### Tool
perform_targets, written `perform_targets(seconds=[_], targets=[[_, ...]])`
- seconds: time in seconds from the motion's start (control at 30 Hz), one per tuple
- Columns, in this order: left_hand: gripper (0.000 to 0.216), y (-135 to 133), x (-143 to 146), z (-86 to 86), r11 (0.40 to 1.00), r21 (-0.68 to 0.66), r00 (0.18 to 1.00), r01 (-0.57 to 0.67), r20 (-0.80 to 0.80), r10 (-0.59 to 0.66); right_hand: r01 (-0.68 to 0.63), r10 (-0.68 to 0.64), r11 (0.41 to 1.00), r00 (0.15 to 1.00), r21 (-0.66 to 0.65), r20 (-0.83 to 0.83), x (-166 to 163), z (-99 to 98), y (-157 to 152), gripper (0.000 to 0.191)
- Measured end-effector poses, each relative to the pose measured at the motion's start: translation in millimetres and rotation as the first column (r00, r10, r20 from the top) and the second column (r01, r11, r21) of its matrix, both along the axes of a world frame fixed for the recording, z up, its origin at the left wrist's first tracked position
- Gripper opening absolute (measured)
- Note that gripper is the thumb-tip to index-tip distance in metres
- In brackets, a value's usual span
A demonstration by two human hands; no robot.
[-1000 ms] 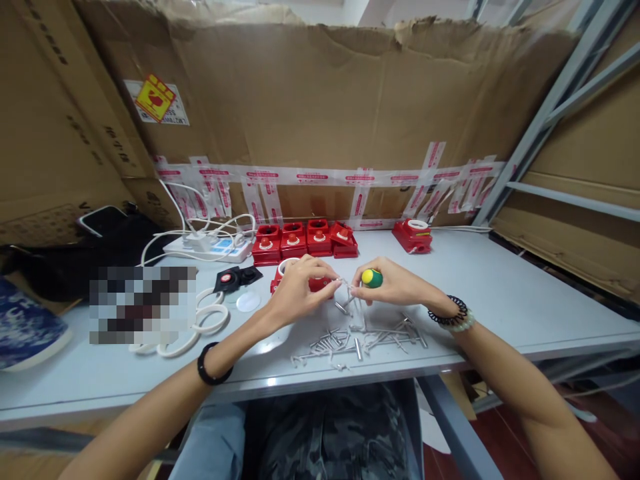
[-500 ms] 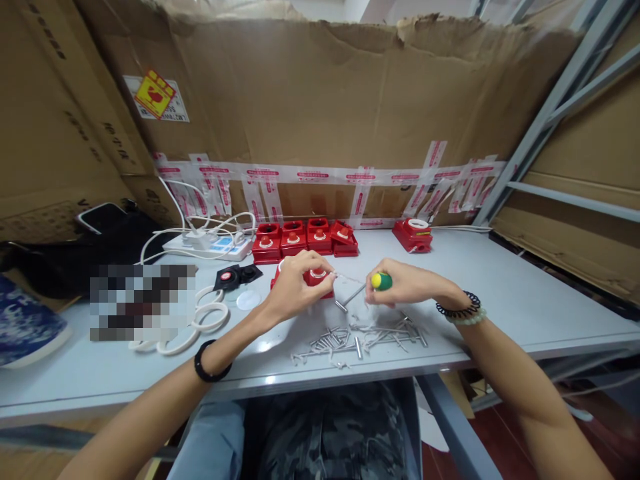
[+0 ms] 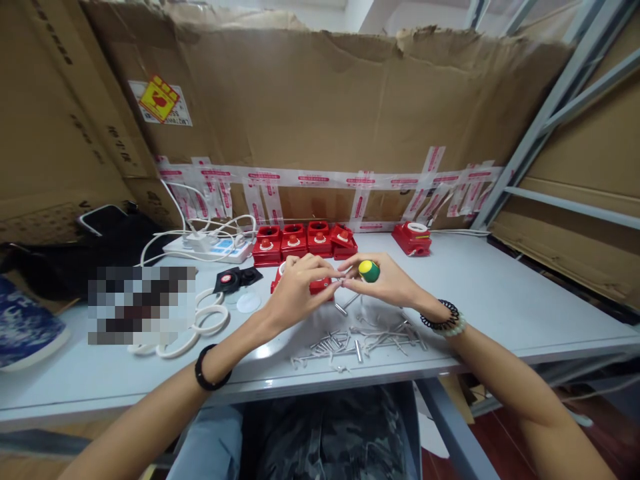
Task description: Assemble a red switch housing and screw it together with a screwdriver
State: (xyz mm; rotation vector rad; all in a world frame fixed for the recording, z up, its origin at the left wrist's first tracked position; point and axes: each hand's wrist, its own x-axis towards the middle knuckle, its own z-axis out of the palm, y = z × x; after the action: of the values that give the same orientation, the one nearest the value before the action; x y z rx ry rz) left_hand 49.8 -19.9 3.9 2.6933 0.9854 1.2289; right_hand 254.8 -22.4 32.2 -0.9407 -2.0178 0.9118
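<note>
My left hand is closed in a pinch at the centre, on what looks like the end of a thin white cord. Its fingertips meet those of my right hand, where small details are hard to make out. A screwdriver with a green and yellow handle is held in my right hand. Just below the fingers shows a T-shaped metal rod. Behind my left hand a red housing is partly hidden. Nearer the table edge lie small metal pins and more T-shaped rods with white cords.
Several red housings stand in a row at the back, another to the right. White rings, a clear disc and black parts lie left, near a power strip. Cardboard walls the back.
My right hand has moved left with the screwdriver, so its fingertips now meet my left hand's. The stretch of thin cord seen between the hands has closed up.
</note>
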Motion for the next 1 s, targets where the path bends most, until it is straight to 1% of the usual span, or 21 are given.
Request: perform_targets(seconds=[0.1, 0.2, 0.3, 0.4, 0.53, 0.7, 0.83, 1.0], targets=[[0.011, -0.1, 0.5, 0.1, 0.999, 0.043, 1.000, -0.013, 0.009, 0.013, 0.032, -0.036, 0.994, 0.999, -0.104, -0.037, 2.3, -0.1, 0.1, 0.032], [0.010, -0.9, 1.3, 0.0, 0.993, 0.115, 0.999, -0.025, 0.032, 0.021, 0.032, -0.039, 0.991, 0.998, -0.131, -0.053, 2.7, 1.8, -1.5, 0.032], [0.009, -2.2, 2.1, 0.0, 0.978, 0.204, 0.997, -0.045, 0.063, 0.033, 0.032, -0.040, 0.993, 0.997, -0.118, -0.071, 1.5, 2.4, -3.6, 0.030], [0.008, -3.7, 2.7, 0.1, 0.964, 0.260, 0.996, -0.059, 0.084, 0.038, 0.033, -0.041, 0.994, 0.996, -0.102, -0.083, 0.7, 1.6, -5.9, 0.028], [0.013, -5.3, 3.2, 0.5, 0.957, 0.279, 0.993, -0.079, 0.102, 0.052, 0.039, -0.043, 0.998, 0.997, -0.046, -0.071, 0.5, 1.1, -9.2, 0.026], [0.014, -5.7, 3.4, 1.6, 0.941, 0.329, 0.993, -0.076, 0.106, 0.043, 0.047, -0.045, 0.999, 0.998, 0.028, -0.051, -0.7, 3.7, -12.8, 0.022], [0.016, -5.5, 3.7, 1.9, 0.934, 0.347, 0.995, -0.081, 0.082, 0.055, 0.029, -0.028, 0.999, 0.999, 0.020, -0.046, -1.2, 4.2, -13.3, 0.020], [0.009, -6.2, 3.6, 2.0, 0.935, 0.345, 0.996, -0.081, 0.074, 0.058, 0.032, -0.032, 0.999, 0.999, -0.005, -0.030, -1.6, 1.9, -11.0, 0.011]])
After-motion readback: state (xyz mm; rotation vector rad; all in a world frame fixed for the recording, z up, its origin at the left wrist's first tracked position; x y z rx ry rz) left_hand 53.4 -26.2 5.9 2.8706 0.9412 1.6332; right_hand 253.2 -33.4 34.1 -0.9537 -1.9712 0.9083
